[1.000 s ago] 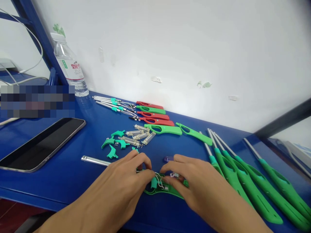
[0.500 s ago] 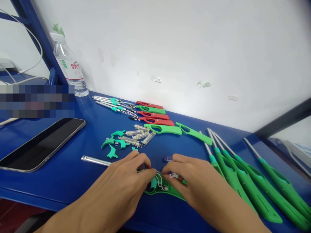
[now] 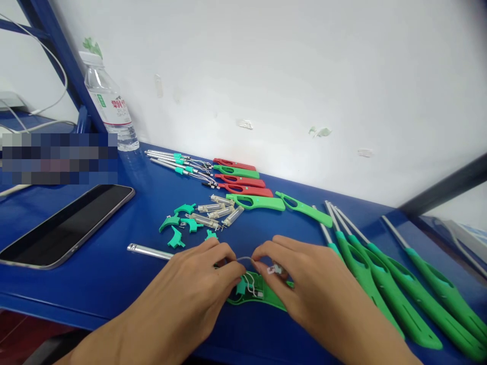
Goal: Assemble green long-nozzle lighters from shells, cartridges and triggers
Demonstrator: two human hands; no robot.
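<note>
A green lighter shell (image 3: pixel 272 295) lies under both hands, with a teal trigger (image 3: pixel 240 287) and white wires (image 3: pixel 249 282) inside it. A silver tube (image 3: pixel 149 251) sticks out to the left of my left hand (image 3: pixel 207 276). The closed fingers of my left hand are at one end of a thin clear tube (image 3: pixel 244 258). Its other end is pinched by my right hand (image 3: pixel 292 274), which also has a small clear and white part (image 3: pixel 274 269) under its fingers. The tube arches above the shell.
Teal triggers (image 3: pixel 175 237) and clear tanks (image 3: pixel 205 220) lie behind the left hand. Farther back are red and green shells (image 3: pixel 243 190) and silver rods (image 3: pixel 163 162). Green lighters (image 3: pixel 395 284) lie right, a phone (image 3: pixel 68 228) and a bottle (image 3: pixel 114 106) left.
My right hand has risen slightly, and the thin clear tube now shows as an arch between the hands. The purple-blue piece beside the right fingers is no longer visible.
</note>
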